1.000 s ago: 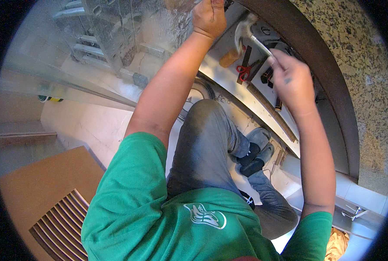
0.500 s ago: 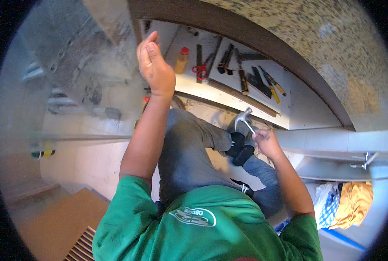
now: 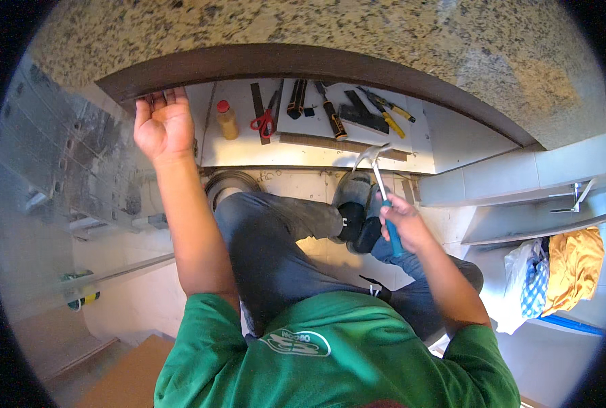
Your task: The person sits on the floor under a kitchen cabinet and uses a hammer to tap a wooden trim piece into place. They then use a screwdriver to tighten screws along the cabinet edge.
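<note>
A claw hammer with a steel head and a dark teal grip (image 3: 393,230) is in my right hand (image 3: 405,221), fingers wrapped round the handle. Its head points away from me, above my shoes. My left hand (image 3: 165,129) is raised to the left end of a dark brown strip (image 3: 248,62) under the granite counter edge. The palm shows and the fingers stretch upward, their tips partly hidden at the strip's lower edge. Whether they press on it, I cannot tell.
Inside the white cabinet (image 3: 214,146) lie a red-capped bottle (image 3: 227,121), red-handled scissors (image 3: 263,124), a black and yellow chisel-like tool (image 3: 334,122) and yellow-handled pliers (image 3: 393,125). The speckled granite counter (image 3: 330,27) overhangs it. At right, a yellow cloth (image 3: 575,268) hangs beside an open compartment.
My left hand has moved left and down, up to the brown strip's end. The hammer now stands more upright with its grip visible. The view has shifted.
</note>
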The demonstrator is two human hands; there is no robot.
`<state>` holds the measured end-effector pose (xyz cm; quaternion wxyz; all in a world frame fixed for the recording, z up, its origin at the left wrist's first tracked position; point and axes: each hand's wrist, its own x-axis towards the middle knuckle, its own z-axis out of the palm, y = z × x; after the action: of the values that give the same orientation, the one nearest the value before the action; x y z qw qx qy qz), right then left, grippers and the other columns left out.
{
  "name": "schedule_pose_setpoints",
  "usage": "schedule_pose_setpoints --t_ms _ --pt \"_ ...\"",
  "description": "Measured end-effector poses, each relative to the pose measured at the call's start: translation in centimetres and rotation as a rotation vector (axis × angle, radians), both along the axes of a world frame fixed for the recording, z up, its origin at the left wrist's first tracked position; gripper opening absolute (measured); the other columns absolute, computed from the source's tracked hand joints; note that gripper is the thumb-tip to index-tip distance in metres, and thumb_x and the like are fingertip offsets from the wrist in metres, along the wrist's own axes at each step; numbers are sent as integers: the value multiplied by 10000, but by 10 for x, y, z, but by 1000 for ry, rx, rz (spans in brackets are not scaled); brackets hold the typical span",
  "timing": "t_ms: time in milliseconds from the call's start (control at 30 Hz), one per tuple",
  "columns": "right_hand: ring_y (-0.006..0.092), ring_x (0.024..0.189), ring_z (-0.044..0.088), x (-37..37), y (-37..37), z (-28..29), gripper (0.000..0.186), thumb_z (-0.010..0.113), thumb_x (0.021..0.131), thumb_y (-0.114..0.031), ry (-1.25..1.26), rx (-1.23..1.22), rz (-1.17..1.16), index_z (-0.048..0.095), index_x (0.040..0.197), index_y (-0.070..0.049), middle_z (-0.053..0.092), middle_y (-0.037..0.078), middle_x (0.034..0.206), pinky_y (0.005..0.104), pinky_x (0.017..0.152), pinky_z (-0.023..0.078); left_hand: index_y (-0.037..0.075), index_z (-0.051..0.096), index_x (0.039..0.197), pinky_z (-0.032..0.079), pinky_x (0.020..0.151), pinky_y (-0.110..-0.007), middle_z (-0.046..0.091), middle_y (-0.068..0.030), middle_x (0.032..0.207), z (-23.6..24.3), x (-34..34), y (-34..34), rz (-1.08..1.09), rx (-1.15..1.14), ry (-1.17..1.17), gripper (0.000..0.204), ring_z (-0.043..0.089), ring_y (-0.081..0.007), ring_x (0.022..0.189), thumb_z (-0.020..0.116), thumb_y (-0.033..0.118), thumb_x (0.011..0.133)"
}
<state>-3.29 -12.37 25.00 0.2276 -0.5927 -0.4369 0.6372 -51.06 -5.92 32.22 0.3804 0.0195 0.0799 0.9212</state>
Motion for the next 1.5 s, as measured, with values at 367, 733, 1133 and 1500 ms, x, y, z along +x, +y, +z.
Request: schedule_pose_setpoints --t_ms 367,733,1133,1500 --pt "88 482 486 14 -29 -59 259 531 1007 -85 -217 -135 141 594 1254 -42 545 3 743 246 424 391 -23 587 1306 353 1156 -554 590 -211 1387 -6 -29 8 16 -52 62 374 515 -386 1313 415 182 1046" --pt "106 498 492 42 -51 -86 281 584 999 -123 -167 -202 6 597 1270 -52 544 0 715 274 442 389 -36 620 1255 420 1116 -535 630 -218 1322 -36 -69 8 -317 324 66 354 580 -364 1241 430 138 1013" --pt "108 463 502 44 -69 -90 219 581 1006 -147 -229 -163 73 613 1200 -49 529 -4 652 286 409 402 35 657 1258 458 1081 -536 661 -174 1301 -26 -60 30 -106 72 49 354 616 -346 1197 508 223 997" --pt "120 474 515 32 -65 -97 367 607 993 -150 -260 -141 119 580 1338 -28 551 5 658 306 438 420 59 688 1213 466 1078 -523 697 -148 1251 -15 5 36 -351 231 172 351 640 -340 1167 524 280 995"
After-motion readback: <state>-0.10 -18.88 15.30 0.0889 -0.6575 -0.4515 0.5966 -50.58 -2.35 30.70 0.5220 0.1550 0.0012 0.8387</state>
